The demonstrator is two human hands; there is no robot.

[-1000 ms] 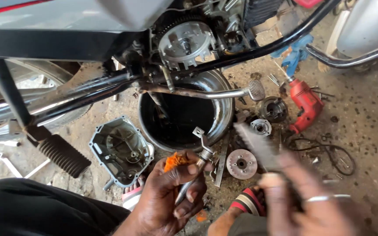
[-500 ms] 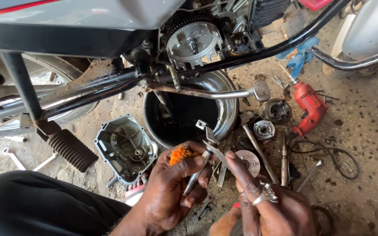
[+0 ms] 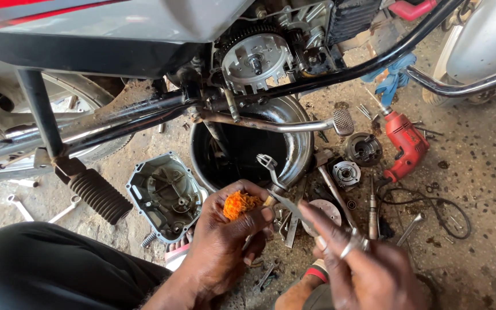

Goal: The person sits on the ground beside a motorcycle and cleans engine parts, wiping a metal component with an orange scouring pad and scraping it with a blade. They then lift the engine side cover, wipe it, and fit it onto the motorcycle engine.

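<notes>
Left hand [image 3: 225, 241]: clenched on frayed orange cloth wad [image 3: 240, 204] and small forked metal part [image 3: 271, 172], as before.
Right hand [image 3: 363, 270]: now pinching thin metal strip [image 3: 294, 208], at 4 o'clock of wad.

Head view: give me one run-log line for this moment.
left hand: holds orange rag and metal part | right hand: pinches thin metal tool | below: oil pan

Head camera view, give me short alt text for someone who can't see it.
A left hand holds an orange rag while the right hand grips a thin metal tool, above an oil pan under a motorcycle's exposed clutch.
</notes>
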